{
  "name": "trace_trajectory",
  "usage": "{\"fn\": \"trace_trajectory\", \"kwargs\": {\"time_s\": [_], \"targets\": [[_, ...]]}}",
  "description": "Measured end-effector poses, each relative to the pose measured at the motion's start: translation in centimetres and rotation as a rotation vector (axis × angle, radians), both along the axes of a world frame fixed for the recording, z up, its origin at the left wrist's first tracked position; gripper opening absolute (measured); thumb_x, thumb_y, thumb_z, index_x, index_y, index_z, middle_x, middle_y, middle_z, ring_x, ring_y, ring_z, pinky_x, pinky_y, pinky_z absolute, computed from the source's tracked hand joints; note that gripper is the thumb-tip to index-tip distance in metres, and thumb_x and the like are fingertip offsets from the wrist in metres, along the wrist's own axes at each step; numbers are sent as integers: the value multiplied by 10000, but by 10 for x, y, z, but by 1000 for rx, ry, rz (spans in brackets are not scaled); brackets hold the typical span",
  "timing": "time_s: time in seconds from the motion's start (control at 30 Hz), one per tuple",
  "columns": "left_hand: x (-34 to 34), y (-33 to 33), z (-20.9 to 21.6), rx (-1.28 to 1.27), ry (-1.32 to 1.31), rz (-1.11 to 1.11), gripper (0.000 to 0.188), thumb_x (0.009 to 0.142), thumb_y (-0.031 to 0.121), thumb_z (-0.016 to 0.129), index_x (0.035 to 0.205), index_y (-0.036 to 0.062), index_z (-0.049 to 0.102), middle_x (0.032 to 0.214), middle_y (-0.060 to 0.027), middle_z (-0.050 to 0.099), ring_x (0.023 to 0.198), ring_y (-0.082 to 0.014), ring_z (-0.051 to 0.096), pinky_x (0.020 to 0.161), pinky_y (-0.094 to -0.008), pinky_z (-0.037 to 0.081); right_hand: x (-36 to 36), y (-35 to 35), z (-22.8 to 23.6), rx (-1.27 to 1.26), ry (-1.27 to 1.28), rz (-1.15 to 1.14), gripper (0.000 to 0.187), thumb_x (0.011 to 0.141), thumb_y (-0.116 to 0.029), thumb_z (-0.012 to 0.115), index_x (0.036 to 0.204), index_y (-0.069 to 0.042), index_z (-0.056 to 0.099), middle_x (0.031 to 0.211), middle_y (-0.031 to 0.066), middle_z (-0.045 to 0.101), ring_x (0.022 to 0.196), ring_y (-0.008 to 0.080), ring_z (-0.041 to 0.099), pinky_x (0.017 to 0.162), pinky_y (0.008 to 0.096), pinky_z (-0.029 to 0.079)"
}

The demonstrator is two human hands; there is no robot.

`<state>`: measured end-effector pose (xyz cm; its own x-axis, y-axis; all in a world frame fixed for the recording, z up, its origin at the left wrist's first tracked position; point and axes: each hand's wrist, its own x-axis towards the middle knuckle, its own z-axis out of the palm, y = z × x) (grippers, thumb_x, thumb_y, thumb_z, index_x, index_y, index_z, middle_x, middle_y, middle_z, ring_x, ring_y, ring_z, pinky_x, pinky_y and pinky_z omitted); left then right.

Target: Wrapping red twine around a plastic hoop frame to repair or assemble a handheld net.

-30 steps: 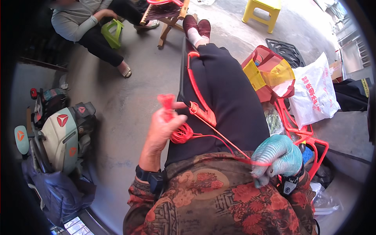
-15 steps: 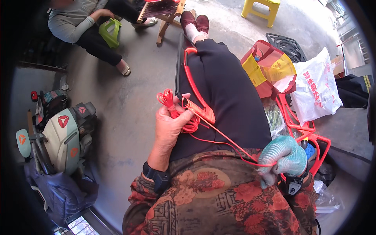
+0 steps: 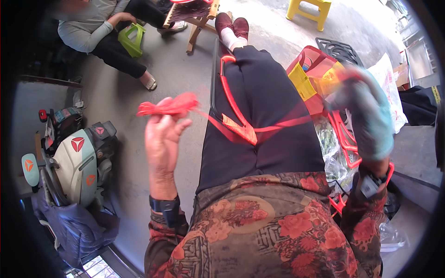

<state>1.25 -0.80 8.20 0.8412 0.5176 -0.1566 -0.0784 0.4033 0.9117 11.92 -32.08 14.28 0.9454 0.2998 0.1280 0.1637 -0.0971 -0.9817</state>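
Note:
Across my lap lies a black frame (image 3: 214, 81) with red cord (image 3: 233, 99) along one side. At its near corner the cord is wound in tight turns (image 3: 241, 130). My left hand (image 3: 162, 134), bare, is raised left of my lap and closed on a bundle of red cord (image 3: 174, 104). A blurred strand runs from the bundle toward the wound corner. My right hand (image 3: 374, 116), in a teal-grey glove, is up at the right, smeared by motion. Another blurred red strand stretches from the corner toward it; whether the fingers grip it cannot be made out.
Right of my legs stand a red and yellow bag (image 3: 303, 76), a white plastic bag (image 3: 387, 92) and red-wrapped frames (image 3: 340, 134). A person (image 3: 92, 30) sits at the far left by a green stool (image 3: 131, 39). A scooter (image 3: 76, 162) stands left; a yellow stool (image 3: 309, 13) is far ahead.
Both hands have moved apart. My left hand has left the wound corner and gone left with the cord bundle. My right hand has swung forward and to the right, away from my waist.

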Motion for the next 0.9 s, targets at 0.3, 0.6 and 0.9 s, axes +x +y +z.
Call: {"fn": "trace_trajectory", "kwargs": {"time_s": [0.3, 0.6, 0.9], "targets": [[-1, 1, -35, 257, 120, -31, 230, 952, 103, 565, 1146, -16, 599, 880, -65, 652, 661, -91, 600, 521, -224, 507, 7, 109, -93, -699, -552, 423, 157, 853, -269, 613, 855, -114, 636, 821, 96, 634, 800, 290, 635, 705, 403, 512], [2, 24, 21, 230, -137, 305, 190, 929, 123, 612, 1108, 61, 608, 887, -24, 647, 625, -72, 570, 477, -186, 402, 12, 119, -95, -319, -277, 237, 425, 791, -155, 689, 1186, -63, 563, 995, 167, 662, 890, 313, 662, 771, 372, 531], [13, -28, -48, 971, 373, -319, 159, 770, 118, 694, 919, 61, 699, 769, -144, 673, 683, -233, 677, 618, -343, 506, -4, 130, -104, -598, -272, 342, 267, 857, -314, 625, 940, -63, 654, 829, 177, 663, 762, 372, 642, 707, 426, 519]]}}
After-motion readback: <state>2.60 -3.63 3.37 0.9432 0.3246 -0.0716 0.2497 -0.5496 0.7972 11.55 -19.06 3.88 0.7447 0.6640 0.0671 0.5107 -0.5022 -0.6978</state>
